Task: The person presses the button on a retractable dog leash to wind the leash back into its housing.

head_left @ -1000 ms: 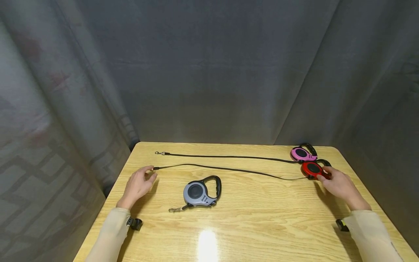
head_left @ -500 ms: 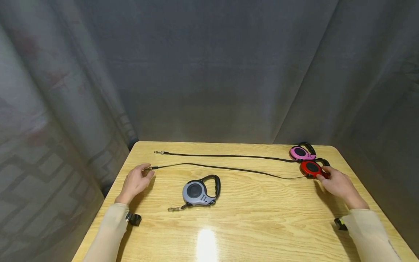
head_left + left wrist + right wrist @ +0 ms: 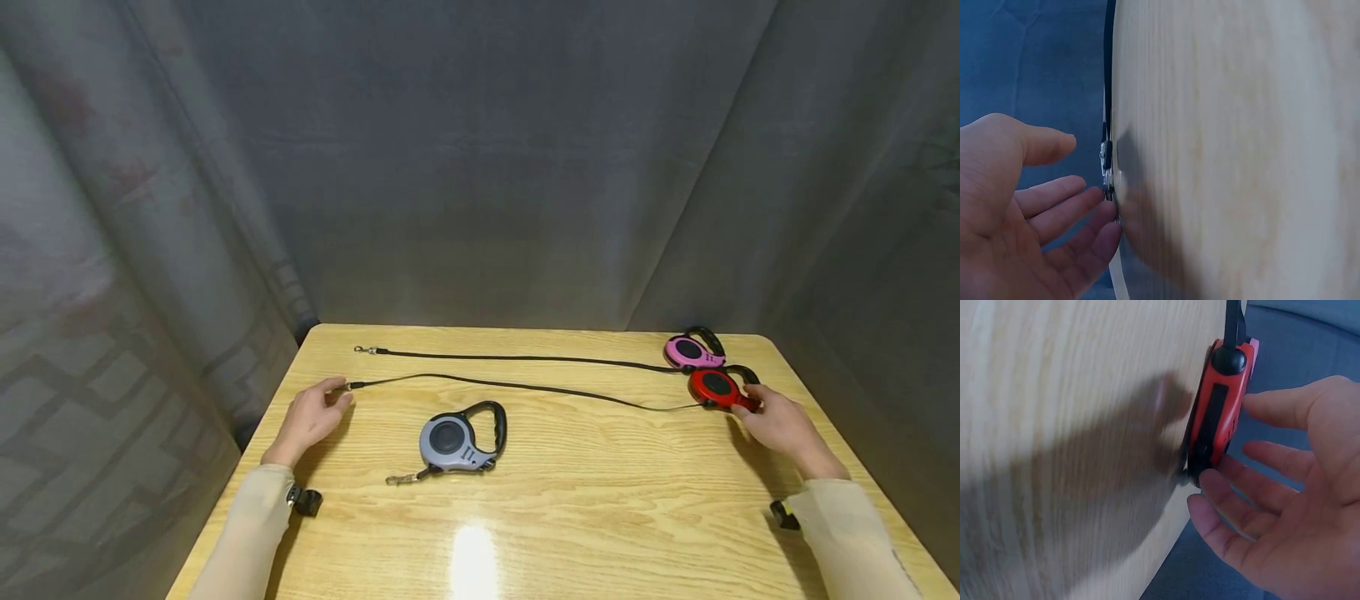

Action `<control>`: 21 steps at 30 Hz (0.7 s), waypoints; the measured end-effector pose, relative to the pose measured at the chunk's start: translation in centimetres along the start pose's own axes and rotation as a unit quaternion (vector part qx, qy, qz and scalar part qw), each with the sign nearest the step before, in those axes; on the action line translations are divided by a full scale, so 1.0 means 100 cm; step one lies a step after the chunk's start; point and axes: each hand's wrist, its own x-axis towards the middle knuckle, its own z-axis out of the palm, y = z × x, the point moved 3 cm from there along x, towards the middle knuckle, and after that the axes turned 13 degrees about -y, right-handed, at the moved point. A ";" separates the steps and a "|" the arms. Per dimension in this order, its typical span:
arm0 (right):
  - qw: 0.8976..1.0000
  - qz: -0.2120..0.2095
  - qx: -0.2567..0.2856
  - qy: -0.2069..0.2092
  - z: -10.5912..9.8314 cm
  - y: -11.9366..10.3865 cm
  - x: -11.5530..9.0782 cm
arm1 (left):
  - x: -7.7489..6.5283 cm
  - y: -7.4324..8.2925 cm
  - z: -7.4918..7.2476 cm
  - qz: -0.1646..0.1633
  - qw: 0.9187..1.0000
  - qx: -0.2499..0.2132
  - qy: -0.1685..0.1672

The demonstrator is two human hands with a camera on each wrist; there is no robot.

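A red retractable dog leash lies at the table's right side, its black cord drawn out leftward to a metal clip. My left hand is at that clip; in the left wrist view its fingertips reach the clip's lower end while the thumb stands apart. At the red leash's handle end is my right hand, fingers loosely bent, with fingertips right at the red casing in the right wrist view. Behind lies a pink retractable leash, its cord running left to another clip.
A grey retractable leash with a short clip end lies in the middle, nearer the front. Grey curtains hang behind and on both sides of the wooden table.
My left hand has drawn back slightly to the left, and the clip at its fingertips shows more. The right hand's thumb has shifted slightly right along the red leash. The leashes look unmoved.
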 end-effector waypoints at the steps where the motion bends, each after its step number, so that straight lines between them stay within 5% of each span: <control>1: 1.000 0.001 0.000 -0.002 0.001 0.001 0.001 | 0.000 0.000 0.000 0.000 1.000 0.001 -0.001; 21: 0.999 -0.003 -0.031 0.030 0.009 0.006 0.005 | -0.001 0.003 0.000 0.022 0.996 0.085 0.034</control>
